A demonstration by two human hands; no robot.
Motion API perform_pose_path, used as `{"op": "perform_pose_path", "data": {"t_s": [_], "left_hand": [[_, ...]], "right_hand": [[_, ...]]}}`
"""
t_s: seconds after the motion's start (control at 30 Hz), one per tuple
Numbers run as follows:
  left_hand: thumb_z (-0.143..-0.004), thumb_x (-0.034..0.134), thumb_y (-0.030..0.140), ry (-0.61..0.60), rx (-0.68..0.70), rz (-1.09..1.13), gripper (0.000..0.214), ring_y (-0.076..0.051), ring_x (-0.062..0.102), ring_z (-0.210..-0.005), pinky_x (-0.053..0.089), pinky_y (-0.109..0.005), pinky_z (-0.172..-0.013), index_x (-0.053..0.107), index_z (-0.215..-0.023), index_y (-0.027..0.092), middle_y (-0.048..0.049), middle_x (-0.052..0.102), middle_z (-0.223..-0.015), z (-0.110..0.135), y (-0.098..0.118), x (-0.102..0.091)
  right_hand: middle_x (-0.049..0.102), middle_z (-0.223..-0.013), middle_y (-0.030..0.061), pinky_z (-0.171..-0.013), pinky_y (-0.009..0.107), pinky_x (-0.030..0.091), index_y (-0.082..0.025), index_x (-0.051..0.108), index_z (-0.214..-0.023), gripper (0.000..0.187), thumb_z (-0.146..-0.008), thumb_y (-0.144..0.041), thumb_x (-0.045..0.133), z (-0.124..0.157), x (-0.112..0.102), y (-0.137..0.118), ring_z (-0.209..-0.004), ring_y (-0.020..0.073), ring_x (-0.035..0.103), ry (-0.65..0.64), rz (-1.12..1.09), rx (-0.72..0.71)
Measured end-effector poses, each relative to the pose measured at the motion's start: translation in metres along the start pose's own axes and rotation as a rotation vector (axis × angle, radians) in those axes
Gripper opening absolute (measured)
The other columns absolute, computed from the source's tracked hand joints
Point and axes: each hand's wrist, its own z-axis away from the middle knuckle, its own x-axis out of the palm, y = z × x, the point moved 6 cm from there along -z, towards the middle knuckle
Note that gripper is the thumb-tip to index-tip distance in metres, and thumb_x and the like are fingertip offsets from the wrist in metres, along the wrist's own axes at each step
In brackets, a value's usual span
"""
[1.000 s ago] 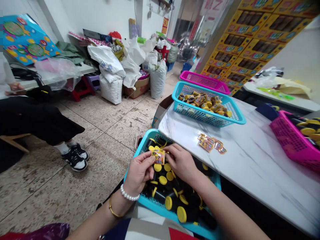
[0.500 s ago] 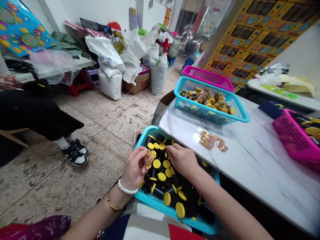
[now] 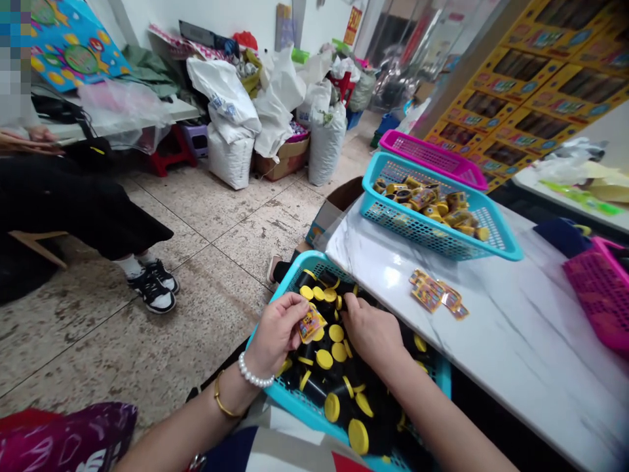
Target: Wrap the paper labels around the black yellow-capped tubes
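Currently the left hand pinches a small printed foil sachet between thumb and fingers, wrist turned inward, sachet just above a turquoise plastic basket. Right hand bunched, fingers pushed down among the basket's contents; cannot tell if it grips anything. Basket packed with jumbled black bottles with yellow caps. Alongside, on a marble-topped table: loose foil sachets and a second turquoise basket heaped with labelled bottles; a pink basket just behind
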Motion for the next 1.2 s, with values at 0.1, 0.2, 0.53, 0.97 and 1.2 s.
{"op": "perform_pose_path", "data": {"t_s": [0.1,0.2,0.53,0.97,1.2], "left_hand": [[-0.074,0.073,0.04,0.001,-0.01,0.006,0.032,-0.001,0.038,-0.03,0.022,-0.01,-0.028,0.055,-0.079,0.015,0.0039,0.059,-0.056,0.001,0.0,-0.001],[-0.074,0.073,0.041,0.016,-0.009,0.002,0.032,0.0,0.037,-0.031,0.021,-0.01,-0.029,0.055,-0.078,0.015,0.0041,0.058,-0.057,0.001,0.001,-0.002],[-0.076,0.073,0.042,0.002,0.011,-0.042,0.032,0.0,0.036,-0.031,0.021,-0.01,-0.031,0.055,-0.078,0.015,0.0033,0.059,-0.056,0.003,0.0,-0.002],[-0.069,0.079,0.041,0.029,-0.035,0.004,0.035,0.0,0.037,-0.031,0.019,-0.01,-0.03,0.059,-0.077,0.014,0.003,0.06,-0.058,0.002,-0.003,-0.004],[-0.062,0.084,0.037,0.018,-0.017,0.001,0.038,0.0,0.037,-0.031,0.019,-0.009,-0.029,0.059,-0.079,0.015,0.0026,0.063,-0.061,-0.004,-0.001,-0.004]], "right_hand": [[0.069,-0.083,0.0092,-0.045,0.025,0.029,-0.016,0.059,-0.102,0.017,-0.093,-0.021,0.046,-0.005,-0.001,-0.001,-0.065,0.0222,0.069,0.01,-0.006,-0.009],[0.068,-0.088,0.0079,-0.046,0.025,0.031,-0.02,0.06,-0.105,0.022,-0.096,-0.025,0.041,-0.013,-0.008,-0.004,-0.069,0.0212,0.069,0.037,-0.036,-0.088],[0.071,-0.078,0.0103,-0.054,0.028,0.046,-0.017,0.063,-0.1,0.023,-0.09,-0.009,0.044,-0.038,-0.019,-0.027,-0.069,0.0257,0.071,-0.195,-0.042,-0.198],[0.066,-0.096,0.0066,-0.077,0.027,0.052,-0.022,0.07,-0.099,0.02,-0.093,-0.031,0.053,0.048,-0.036,0.062,-0.085,0.017,0.065,0.372,-0.801,-0.014],[0.067,-0.073,0.0025,-0.051,0.024,0.05,-0.02,0.068,-0.102,0.036,-0.077,-0.047,0.069,0.112,0.006,0.17,-0.055,0.0137,0.06,0.543,-1.033,0.677]]}}
